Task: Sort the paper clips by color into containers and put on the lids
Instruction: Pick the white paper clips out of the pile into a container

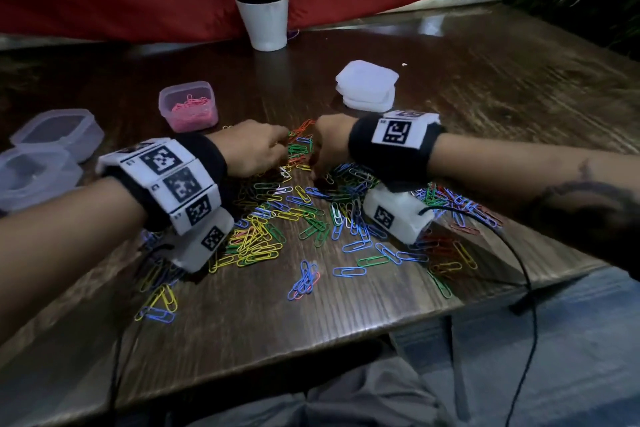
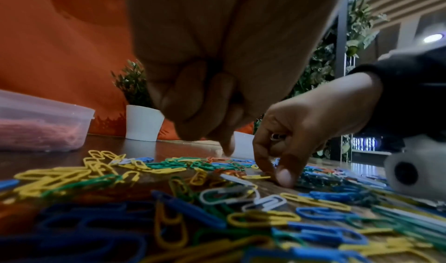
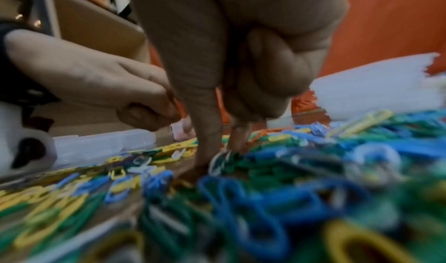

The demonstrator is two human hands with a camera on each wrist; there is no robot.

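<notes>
A loose pile of paper clips [image 1: 294, 211] in blue, green, yellow, white and orange covers the middle of the table. Both hands meet at its far edge. My left hand [image 1: 266, 149] has its fingers curled into the palm and one finger pointing down at the clips [image 2: 226, 147]. A reddish sliver shows at its curled fingers [image 3: 172, 97]. My right hand [image 1: 322, 159] pinches down at a clip on the table with thumb and forefinger [image 2: 284, 177], and a small clip [image 2: 277, 136] sits tucked in its palm. An open container [image 1: 188, 106] of pink clips stands behind my left hand.
Two open, empty-looking clear containers [image 1: 57, 132] [image 1: 31, 173] sit at the far left. A stack of white lids [image 1: 367, 87] lies behind my right hand. A potted plant in a white pot [image 1: 265, 22] stands at the back. Black cables [image 1: 519, 270] trail over the near right edge.
</notes>
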